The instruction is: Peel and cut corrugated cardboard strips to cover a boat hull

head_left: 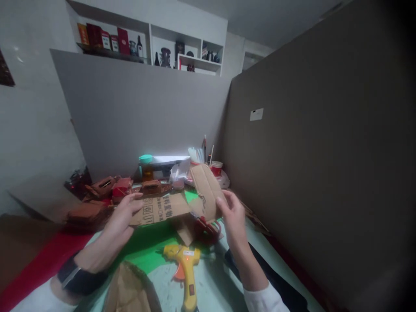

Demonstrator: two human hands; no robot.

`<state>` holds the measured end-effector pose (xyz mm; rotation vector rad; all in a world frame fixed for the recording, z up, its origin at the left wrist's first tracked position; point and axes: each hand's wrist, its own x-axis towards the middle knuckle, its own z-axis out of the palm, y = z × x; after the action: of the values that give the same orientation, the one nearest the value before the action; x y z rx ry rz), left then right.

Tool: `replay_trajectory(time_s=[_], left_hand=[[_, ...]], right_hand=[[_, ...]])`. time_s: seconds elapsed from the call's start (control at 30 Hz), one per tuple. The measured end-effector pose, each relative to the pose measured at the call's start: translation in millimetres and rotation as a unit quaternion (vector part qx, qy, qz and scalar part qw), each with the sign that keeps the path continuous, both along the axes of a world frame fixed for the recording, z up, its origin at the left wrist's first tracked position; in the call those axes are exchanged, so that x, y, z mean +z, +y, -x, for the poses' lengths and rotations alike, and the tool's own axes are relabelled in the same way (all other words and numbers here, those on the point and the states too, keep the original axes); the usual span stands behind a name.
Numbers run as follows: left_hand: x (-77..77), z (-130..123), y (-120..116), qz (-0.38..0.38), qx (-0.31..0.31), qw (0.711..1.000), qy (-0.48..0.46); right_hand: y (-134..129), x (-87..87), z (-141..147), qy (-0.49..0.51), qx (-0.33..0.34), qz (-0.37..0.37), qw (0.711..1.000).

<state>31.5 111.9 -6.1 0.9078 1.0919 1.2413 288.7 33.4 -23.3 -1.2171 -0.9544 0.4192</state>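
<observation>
My left hand (125,214) is closed on the left end of a printed cardboard piece (177,205), which is held roughly level above the table. In my right hand (231,212) is a plain cardboard piece (208,186) with a rounded top, tilted upright and gripped at its right edge. The two pieces are close together, and I cannot tell whether they touch. Below them a yellow glue gun (188,273) with an orange trigger lies on the table. Red-handled scissors (208,227) appear to lie beneath the plain piece, partly hidden.
A green sheet (143,249) covers part of the table. Brown cardboard models (151,187) and a teal-lidded jar (146,167) stand at the back left. Nearest me is a brown cardboard form (130,288). Grey panels (156,112) enclose the back and right.
</observation>
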Motion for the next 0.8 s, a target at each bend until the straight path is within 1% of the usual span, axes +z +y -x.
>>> replay_trajectory(time_s=[0.13, 0.27, 0.33, 0.37, 0.43, 0.5, 0.63, 0.7, 0.77, 0.8], left_hand=[[7.6, -46, 0, -0.013, -0.090, 0.996, -0.007], [12.0, -87, -4, -0.057, -0.207, 0.976, -0.046], [12.8, -99, -6, -0.075, -0.226, 0.970, -0.058], [13.0, -101, -7, -0.084, -0.226, 0.969, -0.063], [12.6, -100, -10, -0.097, -0.219, 0.968, -0.070], [11.0, -93, -14, -0.095, -0.223, 0.968, -0.064], [4.1, -70, -25, -0.074, -0.228, 0.970, -0.028], [1.2, -55, -27, -0.067, -0.210, 0.975, -0.017], [-0.1, -36, -27, -0.058, -0.192, 0.980, -0.008], [-0.2, -25, -27, -0.053, -0.185, 0.981, -0.004]], right_hand=[[-2, 4.1, 8, 0.011, 0.021, -0.015, 1.000], [-4, 5.4, 16, 0.013, 0.044, -0.020, 0.999], [-4, 2.6, 19, 0.003, 0.043, -0.018, 0.999], [-4, 0.5, 21, -0.004, 0.043, -0.015, 0.999], [-3, -4.2, 27, -0.022, 0.042, -0.007, 0.999], [-4, -7.7, 35, -0.045, 0.051, 0.005, 0.998], [-10, -6.6, 50, -0.138, 0.111, 0.040, 0.983], [-12, -3.5, 49, -0.191, 0.128, 0.072, 0.970], [-13, -1.6, 40, -0.249, 0.119, 0.118, 0.954], [-12, -1.7, 34, -0.282, 0.104, 0.145, 0.943]])
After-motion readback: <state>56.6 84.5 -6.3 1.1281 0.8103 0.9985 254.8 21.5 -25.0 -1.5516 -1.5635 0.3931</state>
